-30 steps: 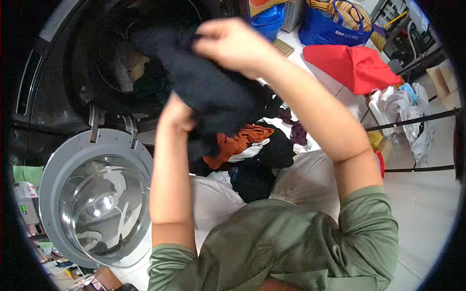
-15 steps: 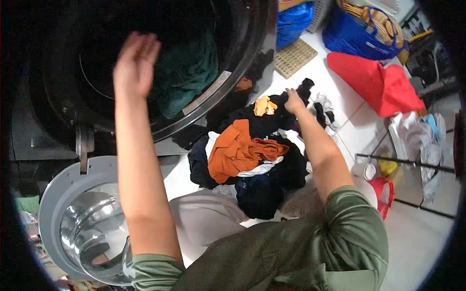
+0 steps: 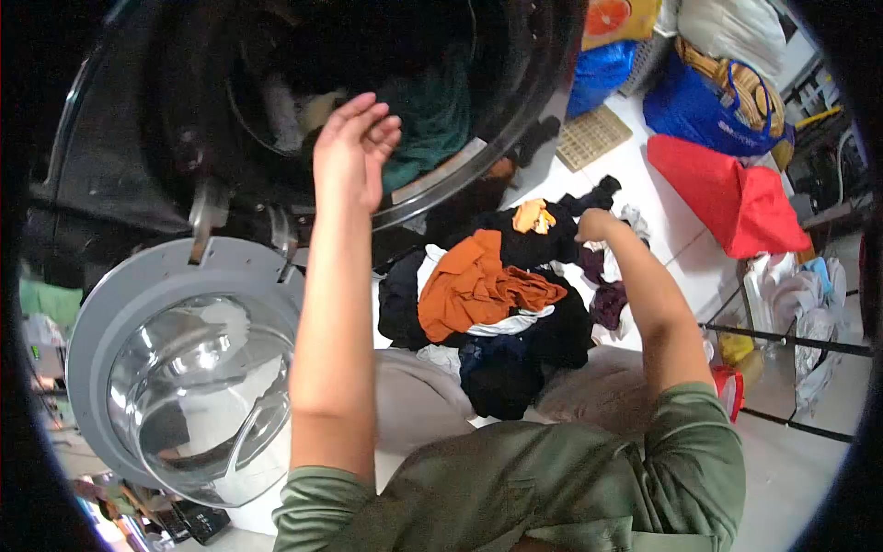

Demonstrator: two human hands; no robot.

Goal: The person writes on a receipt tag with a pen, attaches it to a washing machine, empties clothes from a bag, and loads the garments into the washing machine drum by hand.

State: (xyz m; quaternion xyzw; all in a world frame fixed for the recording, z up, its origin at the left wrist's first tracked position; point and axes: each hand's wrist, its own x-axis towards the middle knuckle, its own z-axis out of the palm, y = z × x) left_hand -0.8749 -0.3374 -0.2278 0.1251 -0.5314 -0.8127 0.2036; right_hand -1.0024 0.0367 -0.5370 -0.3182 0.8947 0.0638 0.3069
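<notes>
My left hand is raised at the mouth of a dark front-loading washer drum, fingers spread and slightly curled, holding nothing. Beyond it, a dark green cloth and some pale fabric lie inside the drum. Down at the floor, my right hand has its fingers curled at the edge of a black garment; the fingertips are partly hidden. Near that hand are a small yellow-orange cloth and a dark maroon cloth. An orange garment tops the pile of dark clothes.
The round washer door hangs open at the left, its glass bowl bulging. To the right are a red cloth, a blue bag with a basket, and a beige grate. A rack stands at the right edge.
The view has shifted, bringing the scene rightward. My left hand has drawn back toward the drum's rim, its fingers more curled. My right hand stays at the black clothes, its fingers more bent.
</notes>
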